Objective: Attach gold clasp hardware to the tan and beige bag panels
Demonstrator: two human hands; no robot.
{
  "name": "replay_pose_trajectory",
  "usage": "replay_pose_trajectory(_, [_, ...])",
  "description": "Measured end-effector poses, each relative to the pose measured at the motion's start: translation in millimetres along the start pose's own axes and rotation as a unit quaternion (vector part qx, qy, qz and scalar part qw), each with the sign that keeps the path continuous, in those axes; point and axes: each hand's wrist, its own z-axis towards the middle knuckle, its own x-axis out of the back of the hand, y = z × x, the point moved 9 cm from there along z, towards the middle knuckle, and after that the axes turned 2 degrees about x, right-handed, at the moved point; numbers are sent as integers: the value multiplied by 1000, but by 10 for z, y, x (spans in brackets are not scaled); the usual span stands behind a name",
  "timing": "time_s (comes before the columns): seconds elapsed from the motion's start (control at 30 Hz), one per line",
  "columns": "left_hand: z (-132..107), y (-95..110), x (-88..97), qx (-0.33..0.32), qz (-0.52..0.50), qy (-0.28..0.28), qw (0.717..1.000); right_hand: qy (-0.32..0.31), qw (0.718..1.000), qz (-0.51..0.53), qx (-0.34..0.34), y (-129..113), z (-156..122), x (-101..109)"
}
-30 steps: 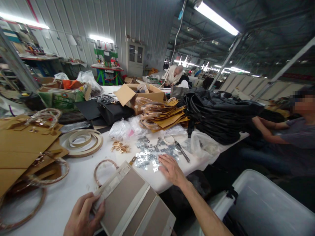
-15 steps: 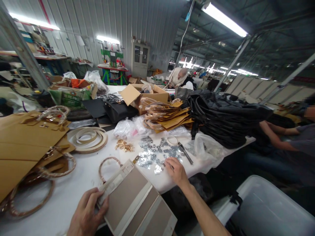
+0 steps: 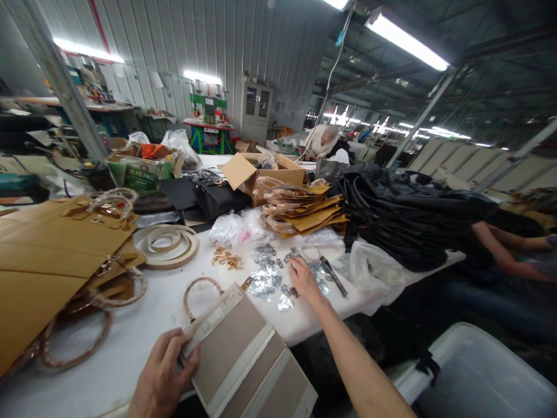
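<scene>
My left hand (image 3: 163, 371) grips the lower left edge of a taupe panel with white strips (image 3: 243, 354), which appears to be a bag part. The panel's upper corner lies beside a round tan bag handle (image 3: 200, 296) on the white table (image 3: 130, 348). My right hand (image 3: 305, 281) rests with its fingers apart among scattered small silver metal pieces (image 3: 270, 278). Gold buckles (image 3: 225, 259) lie left of those pieces. A metal-bladed hand tool (image 3: 334, 277) lies just beyond my right hand.
Cardboard templates with ring handles (image 3: 56, 261) and coiled tan strips (image 3: 166, 247) lie at the left. Black bags (image 3: 418, 220) are piled at the right. A co-worker's arm (image 3: 509, 249) reaches in at the right, and a plastic bin (image 3: 478, 371) stands at the lower right.
The whole view has drifted right. My right hand has moved farther up among the silver pieces, and my left hand still holds the panel.
</scene>
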Motion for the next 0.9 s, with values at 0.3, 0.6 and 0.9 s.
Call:
replay_pose_trajectory(0.3, [-56, -79, -38, 27, 0, -6, 1000, -45, 998, 22, -42, -84, -63, -68])
replay_pose_trajectory(0.6, [-8, -21, 26, 18, -18, -13, 1000, -56, 995, 23, -83, -61, 38, -140])
replay_pose_trajectory(0.9, [-94, -51, -1, 41, -2, -9, 999, -9, 986, 119, -114, -62, -71, -64])
